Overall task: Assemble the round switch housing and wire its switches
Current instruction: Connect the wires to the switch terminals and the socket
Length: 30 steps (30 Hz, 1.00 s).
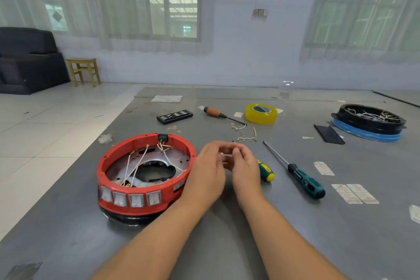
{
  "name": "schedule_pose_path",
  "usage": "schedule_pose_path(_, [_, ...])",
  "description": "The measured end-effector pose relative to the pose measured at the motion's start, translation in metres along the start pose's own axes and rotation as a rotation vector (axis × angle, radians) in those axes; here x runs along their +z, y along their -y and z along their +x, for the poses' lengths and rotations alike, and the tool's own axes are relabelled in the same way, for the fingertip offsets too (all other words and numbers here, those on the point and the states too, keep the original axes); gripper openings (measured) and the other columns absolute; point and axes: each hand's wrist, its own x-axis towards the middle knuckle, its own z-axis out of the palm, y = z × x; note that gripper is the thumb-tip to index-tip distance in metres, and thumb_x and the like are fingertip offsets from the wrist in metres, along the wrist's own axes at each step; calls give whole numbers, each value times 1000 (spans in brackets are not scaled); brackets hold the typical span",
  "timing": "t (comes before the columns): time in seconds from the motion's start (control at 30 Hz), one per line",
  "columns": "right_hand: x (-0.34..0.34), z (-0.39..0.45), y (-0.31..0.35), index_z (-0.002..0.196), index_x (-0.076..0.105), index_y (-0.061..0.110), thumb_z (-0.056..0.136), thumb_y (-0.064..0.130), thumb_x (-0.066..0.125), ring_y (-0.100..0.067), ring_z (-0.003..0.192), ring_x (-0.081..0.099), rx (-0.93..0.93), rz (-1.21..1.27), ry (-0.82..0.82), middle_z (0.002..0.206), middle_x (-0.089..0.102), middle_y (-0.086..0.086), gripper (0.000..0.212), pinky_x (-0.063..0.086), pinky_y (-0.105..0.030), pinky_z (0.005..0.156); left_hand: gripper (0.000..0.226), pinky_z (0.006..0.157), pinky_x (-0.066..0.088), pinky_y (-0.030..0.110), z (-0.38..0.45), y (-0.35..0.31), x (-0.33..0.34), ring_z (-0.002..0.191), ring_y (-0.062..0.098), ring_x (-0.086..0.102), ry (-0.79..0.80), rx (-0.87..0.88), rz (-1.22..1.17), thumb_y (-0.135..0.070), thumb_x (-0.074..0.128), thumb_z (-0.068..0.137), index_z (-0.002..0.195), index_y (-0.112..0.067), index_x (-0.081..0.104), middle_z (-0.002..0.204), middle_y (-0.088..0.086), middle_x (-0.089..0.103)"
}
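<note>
While the red round housing (145,177) sits on the grey tabletop (227,245) just left of the hands, its four rocker switches (131,199) face the camera along the near wall and several thin white wires (136,163) run loose across the metal plate inside. Both hands are raised just to its right, fingers curled toward each other: the left hand (208,171) and the right hand (244,169) seem to pinch a small pale piece (225,157) between them, most likely a short wire or terminal, though it is too small and blurred to name.

The chief risk, as I judge it, is dropping that piece; held only at the fingertips above the tabletop, it could slip and be lost among the short jumper leads (246,137) lying beyond the hands. A hand reaching into the housing could also snag the loose wires and pull a connection free. The yellow-handled screwdriver (266,170) lies just beside the right hand, and a careless wrist could roll it. The green-handled screwdriver (300,175), the yellow tape roll (261,113) and the black ring (370,120) lie farther off.
</note>
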Motion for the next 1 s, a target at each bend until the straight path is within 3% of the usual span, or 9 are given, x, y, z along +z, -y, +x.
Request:
schedule_pose_path(0.13, [-11,12,2,99,69,25,104,13,50,-11,89,72,-36,-92,-65,92,74,5,23,57,-29,79,56,116,39,40,7,28,15,141,21,47,243,-52,224,3,50,97,149,-19,52,149,2,55])
schedule_pose_path(0.2, [-13,23,6,98,69,28,100,19,57,-2,90,68,-54,-232,-39,93,73,11,15,53,-24,79,61,119,36,42,10,38,18,146,21,42,323,-81,313,-10,54,99,156,-27,42,156,-1,49])
schedule_pose_path(0.27, [-13,48,17,96,70,27,96,23,61,5,84,64,-96,-419,-26,91,71,17,9,46,-18,72,51,122,30,42,11,43,20,143,21,44,352,-109,419,-26,53,102,153,-26,45,152,-3,51])
schedule_pose_path(0.37, [-12,104,36,99,70,22,95,20,58,-8,84,61,-129,-729,30,93,68,10,13,43,-23,70,38,126,19,42,10,47,25,143,18,41,353,-139,511,-39,47,105,140,-28,54,146,-7,51])
schedule_pose_path(0.47, [-15,162,43,106,71,19,98,18,55,-20,87,60,-21,-1148,174,99,70,-3,17,40,-24,59,37,128,15,40,9,50,27,151,15,31,345,-144,509,-42,43,106,140,-30,54,153,-10,45])
schedule_pose_path(0.57, [-16,201,30,118,71,12,100,22,56,-26,104,63,62,-1408,273,111,71,-9,25,46,-27,74,38,129,13,38,10,52,28,155,15,26,342,-150,501,-44,42,106,141,-32,53,157,-11,41])
schedule_pose_path(0.7, [-8,224,6,130,68,14,101,28,58,-29,118,60,68,-1491,385,128,67,-9,34,51,-34,98,37,130,14,36,9,52,28,156,15,25,339,-158,509,-45,40,105,139,-35,51,158,-13,41])
schedule_pose_path(0.8, [1,234,-4,128,70,17,98,36,63,-27,114,63,49,-1459,422,123,69,-8,36,53,-35,97,37,129,15,35,9,52,27,155,13,26,344,-156,526,-46,40,105,139,-37,50,156,-14,41])
schedule_pose_path(1.0, [14,243,-10,117,72,8,98,25,63,-30,107,66,-67,-1611,377,116,71,-13,27,57,-40,93,38,126,19,35,8,53,29,152,12,30,324,-131,541,-47,39,104,139,-37,49,154,-15,42])
